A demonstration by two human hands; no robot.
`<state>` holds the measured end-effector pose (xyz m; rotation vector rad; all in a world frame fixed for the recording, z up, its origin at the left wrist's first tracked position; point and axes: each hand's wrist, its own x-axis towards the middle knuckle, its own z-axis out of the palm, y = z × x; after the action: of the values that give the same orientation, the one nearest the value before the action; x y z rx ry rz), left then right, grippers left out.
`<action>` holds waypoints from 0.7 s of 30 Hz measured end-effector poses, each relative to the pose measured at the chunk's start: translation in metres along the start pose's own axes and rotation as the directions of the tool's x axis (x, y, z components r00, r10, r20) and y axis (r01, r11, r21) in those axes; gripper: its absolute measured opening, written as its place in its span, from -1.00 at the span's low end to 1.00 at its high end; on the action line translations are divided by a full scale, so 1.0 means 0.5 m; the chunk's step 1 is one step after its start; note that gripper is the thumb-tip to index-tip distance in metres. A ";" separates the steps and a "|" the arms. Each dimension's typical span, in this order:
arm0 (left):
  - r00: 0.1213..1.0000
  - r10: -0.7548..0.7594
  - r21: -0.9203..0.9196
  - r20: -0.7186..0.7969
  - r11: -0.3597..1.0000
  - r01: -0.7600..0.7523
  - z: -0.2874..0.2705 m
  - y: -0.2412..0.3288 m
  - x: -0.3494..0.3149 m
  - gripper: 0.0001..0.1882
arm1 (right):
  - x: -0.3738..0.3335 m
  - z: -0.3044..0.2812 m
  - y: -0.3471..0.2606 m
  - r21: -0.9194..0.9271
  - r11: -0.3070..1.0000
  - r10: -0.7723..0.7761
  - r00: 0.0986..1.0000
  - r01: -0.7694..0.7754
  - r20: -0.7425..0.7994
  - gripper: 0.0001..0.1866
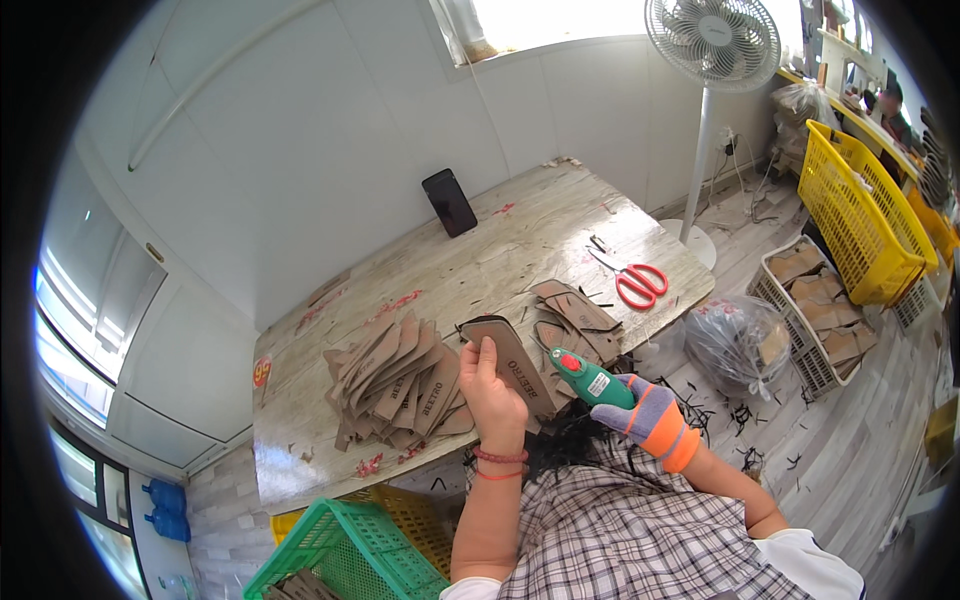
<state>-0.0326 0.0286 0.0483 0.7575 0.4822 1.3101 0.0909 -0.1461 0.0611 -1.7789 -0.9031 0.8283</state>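
Note:
My bare left hand (pixel 492 395) is closed on a flat brown printed piece (pixel 518 372) with a dark edge along its rounded top, thumb on its face. In my right hand (pixel 648 420), which wears a grey and orange glove, is a green handheld power tool (pixel 592 384) with a red button. The tool's front end points toward the brown piece; whether it touches is not clear. Left of my hands lies a fanned pile of similar brown pieces (pixel 395 385) on the table. A smaller stack of brown pieces (pixel 580 315) lies beyond the tool.
Red-handled scissors (pixel 640 285) lie on the marbled table (pixel 560 215); a black phone (pixel 450 203) leans against the wall. A green crate (pixel 335 545) stands below the near edge. On the right are a fan (pixel 697 140), a filled plastic bag (pixel 738 345), yellow crates (pixel 865 215) and black scraps.

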 end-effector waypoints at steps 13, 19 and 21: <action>0.993 -0.092 -0.002 -0.075 0.996 0.092 0.025 -0.044 -0.025 -0.94 | -0.009 -0.004 0.017 0.133 0.991 -0.006 0.999 0.010 -0.037 -0.40; 0.991 -0.110 0.015 -0.078 0.994 0.111 0.022 -0.059 -0.032 -0.92 | -0.010 -0.009 0.013 0.136 0.990 -0.013 0.998 0.020 -0.056 -0.45; 0.990 -0.117 0.033 -0.073 0.992 0.120 0.024 -0.058 -0.037 -0.90 | -0.009 -0.012 0.008 0.172 0.985 -0.003 0.999 0.011 -0.046 -0.46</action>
<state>-0.0083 0.0056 0.0336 0.7042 0.6011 1.2226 0.0944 -0.1536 0.0598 -1.6362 -0.7837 0.8326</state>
